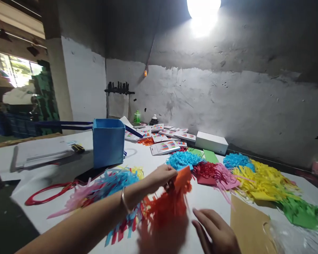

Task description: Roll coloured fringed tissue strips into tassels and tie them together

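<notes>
My left hand (163, 175), with a bangle at the wrist, pinches the top edge of an orange fringed paper piece (172, 201) above the white table (212, 195). Its cut strips hang down and are blurred. To the right, my right hand (217, 229) is apart from the paper, palm side partly hidden, fingers stretched out with nothing in them. Beneath my left forearm lies a pile of blue, pink and red fringed paper (111, 181). Just beyond the hands are a blue fringed bundle (181, 159) and a dark red fringed bundle (205, 171).
A blue box (108, 143) with long handles stands at the left, near a red loop (50, 192). Flat printed packets (164, 147) and a white box (212, 142) lie by the wall. Yellow fringed paper (265, 180), brown card (249, 225) and clear plastic (302, 234) are on the right.
</notes>
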{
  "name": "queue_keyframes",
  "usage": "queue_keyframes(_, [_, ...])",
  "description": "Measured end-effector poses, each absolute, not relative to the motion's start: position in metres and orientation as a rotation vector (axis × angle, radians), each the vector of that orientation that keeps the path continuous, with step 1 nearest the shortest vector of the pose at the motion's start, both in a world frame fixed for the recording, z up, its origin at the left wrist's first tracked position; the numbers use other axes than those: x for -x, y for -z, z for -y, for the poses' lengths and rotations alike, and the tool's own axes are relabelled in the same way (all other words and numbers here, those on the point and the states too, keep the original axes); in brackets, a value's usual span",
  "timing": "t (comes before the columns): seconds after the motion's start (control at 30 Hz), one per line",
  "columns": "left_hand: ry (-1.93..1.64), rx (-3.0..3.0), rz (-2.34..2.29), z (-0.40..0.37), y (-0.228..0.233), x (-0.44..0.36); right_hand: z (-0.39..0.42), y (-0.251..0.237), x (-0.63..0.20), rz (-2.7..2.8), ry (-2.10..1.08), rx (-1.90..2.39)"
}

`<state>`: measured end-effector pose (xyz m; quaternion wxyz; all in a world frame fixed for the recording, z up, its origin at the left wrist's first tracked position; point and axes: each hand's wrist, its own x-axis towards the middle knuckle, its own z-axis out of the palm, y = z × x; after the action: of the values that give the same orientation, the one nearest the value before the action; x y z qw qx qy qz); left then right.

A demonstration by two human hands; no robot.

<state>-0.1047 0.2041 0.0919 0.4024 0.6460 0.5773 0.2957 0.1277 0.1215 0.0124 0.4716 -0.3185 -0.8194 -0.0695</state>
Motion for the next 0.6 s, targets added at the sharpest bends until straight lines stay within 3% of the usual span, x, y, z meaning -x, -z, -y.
queue_keyframes(0.13, [-0.878, -1.459, -1.24, -0.134, -0.061, 0.08, -0.119, -0.022, -0.08, 1.972, 0.374, 0.751])
queue_keyframes(0.2, [-0.955, -1.405, -1.136, -0.115, -0.043, 0.076, -0.112, -0.013, -0.081, 2.008, 0.316, 0.778])
queue_keyframes(0.4, [-1.056, -1.54, -0.98, -0.098, 0.008, 0.07, -0.087, 0.025, -0.107, 1.94, -0.336, 1.133])
queue_keyframes(0.6, [-1.054, -1.535, -0.961, -0.091, 0.025, 0.064, -0.081, 0.016, -0.106, 1.618, -0.945, 1.24])
